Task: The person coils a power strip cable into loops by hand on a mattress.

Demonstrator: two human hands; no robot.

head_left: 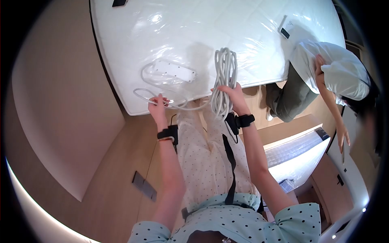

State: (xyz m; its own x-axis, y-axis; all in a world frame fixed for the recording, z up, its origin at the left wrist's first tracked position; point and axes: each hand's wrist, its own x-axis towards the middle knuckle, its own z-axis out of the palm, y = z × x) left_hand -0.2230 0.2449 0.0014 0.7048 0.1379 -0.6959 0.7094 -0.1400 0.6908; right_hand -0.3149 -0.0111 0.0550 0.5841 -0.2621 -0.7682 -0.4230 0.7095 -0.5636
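From my end: long pale-grey, round-sheathed cable (223, 67), mostly wound into an elongated bundle, held up at the near edge of a white mattress wrapped in clear plastic (251, 24). Right grip (233, 97) is closed round the bundle's lower middle, thumb across the front. Left grip (159, 104) pinches a loose strand of the same cable between fingertips; that run loops out left and curls round to a flat white oblong plastic power strip (176, 70) lying on the mattress.

Handling, my guess: bundle moderately heavy, bendy but springy, sheath smooth, loops prone to slip out if the hold loosens. Best held round the waist, all turns together; loose strand takes a fingertip pinch. Strip looks light, rigid, likely to slide on the film; take it across the long sides.

Axes: bundle's long axis runs roughly straight away from the wearer, far end toward the mattress. Strip slants, left end farther off, right end nearer.
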